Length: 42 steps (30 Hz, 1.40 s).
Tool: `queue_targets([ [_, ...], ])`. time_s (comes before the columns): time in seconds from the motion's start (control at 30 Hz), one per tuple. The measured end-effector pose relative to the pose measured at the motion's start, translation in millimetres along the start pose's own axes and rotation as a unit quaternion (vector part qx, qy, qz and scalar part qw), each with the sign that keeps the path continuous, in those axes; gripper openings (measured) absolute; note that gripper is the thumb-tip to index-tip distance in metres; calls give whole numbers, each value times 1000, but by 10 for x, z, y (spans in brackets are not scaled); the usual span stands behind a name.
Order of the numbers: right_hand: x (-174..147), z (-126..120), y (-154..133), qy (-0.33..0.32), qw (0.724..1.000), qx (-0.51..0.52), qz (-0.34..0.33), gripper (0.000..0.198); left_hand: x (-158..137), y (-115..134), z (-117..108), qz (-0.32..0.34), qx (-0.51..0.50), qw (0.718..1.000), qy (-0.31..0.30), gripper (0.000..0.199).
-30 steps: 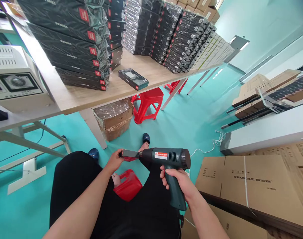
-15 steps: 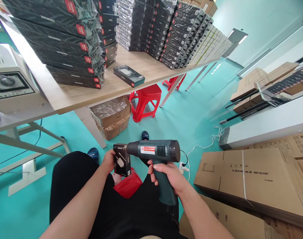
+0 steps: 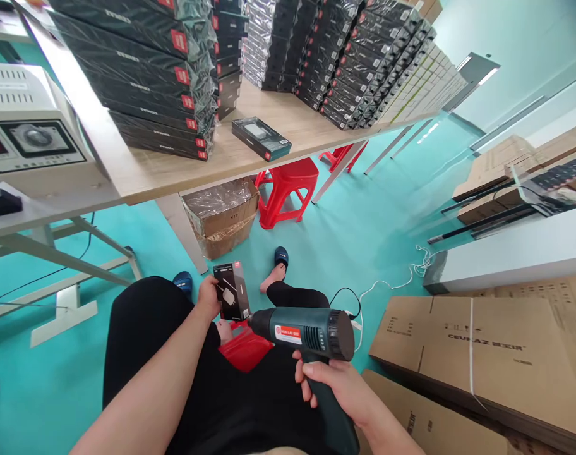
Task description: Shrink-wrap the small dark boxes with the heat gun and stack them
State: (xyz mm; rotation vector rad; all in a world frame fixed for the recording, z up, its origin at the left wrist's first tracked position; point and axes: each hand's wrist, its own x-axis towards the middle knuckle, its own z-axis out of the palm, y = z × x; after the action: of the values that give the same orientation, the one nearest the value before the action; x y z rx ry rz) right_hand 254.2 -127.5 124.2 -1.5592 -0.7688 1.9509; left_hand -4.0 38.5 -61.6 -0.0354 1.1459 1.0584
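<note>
A small black charger box (image 3: pixel 231 294), printed with a white plug and cable, is gripped at its left edge by my left hand (image 3: pixel 209 297). My right hand (image 3: pixel 323 379) is wrapped round the handle of a dark green heat gun (image 3: pixel 300 328) with a red and white label. The gun points left, its nozzle tip close to the box's lower right corner; whether they touch I cannot tell. Both are held above my lap, over a red plastic seat (image 3: pixel 245 347). Another black box (image 3: pixel 261 138) lies flat near the edge of the wooden table (image 3: pixel 165 174).
Stacks of film-wrapped black boxes (image 3: pixel 146 82) stand on the table. A beige machine with a knob (image 3: pixel 35 136) is at left. Below are a carton of clear film (image 3: pixel 226 218) and a red stool (image 3: pixel 290 189). Large cartons (image 3: pixel 453 341) lie at right; a white cable (image 3: pixel 387 281) crosses the floor.
The heat gun has moved down, its nozzle from the box's upper right to its lower right corner. More of the box front shows. The whole view has shifted slightly.
</note>
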Motion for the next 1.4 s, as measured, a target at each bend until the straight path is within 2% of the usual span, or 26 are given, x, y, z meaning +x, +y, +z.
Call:
queue_targets([
  [0.2, -20, 2, 16, 16, 999, 36, 3, 31, 92, -31, -58, 14, 2, 1000, -1, 22],
  [0.47, 69, 117, 88, 14, 999, 45, -18, 32, 23, -17, -23, 31, -3, 1000, -1, 19],
  [0.57, 57, 91, 36, 32, 999, 39, -20, 34, 6, -12, -16, 30, -5, 999, -10, 20],
  [0.63, 23, 29, -8, 10, 999, 39, -7, 33, -5, -11, -10, 29, -7, 999, -25, 20],
  [0.77, -19, -130, -99, -72, 997, 25, 20, 33, -45, -3, 4, -8, 2, 996, -84, 24],
  [1.0, 221, -226, -396, -3, 997, 49, -52, 30, -182, 57, 7, -145, 43, 972, -180, 42],
  [1.1, 317, -233, -494, 21, 993, 82, -82, 29, -346, 101, 51, -150, 55, 959, -235, 59],
  [1.2, 403, -248, -545, 29, 992, 95, -83, 29, -503, 136, 111, -138, 30, 952, -270, 76],
  [1.3, 547, -230, -577, 44, 989, 111, -85, 28, -558, 155, 152, -162, 24, 949, -270, 78],
  [1.4, 711, -128, -606, 43, 986, 128, -98, 27, -527, 155, 161, -179, 32, 951, -252, 67],
])
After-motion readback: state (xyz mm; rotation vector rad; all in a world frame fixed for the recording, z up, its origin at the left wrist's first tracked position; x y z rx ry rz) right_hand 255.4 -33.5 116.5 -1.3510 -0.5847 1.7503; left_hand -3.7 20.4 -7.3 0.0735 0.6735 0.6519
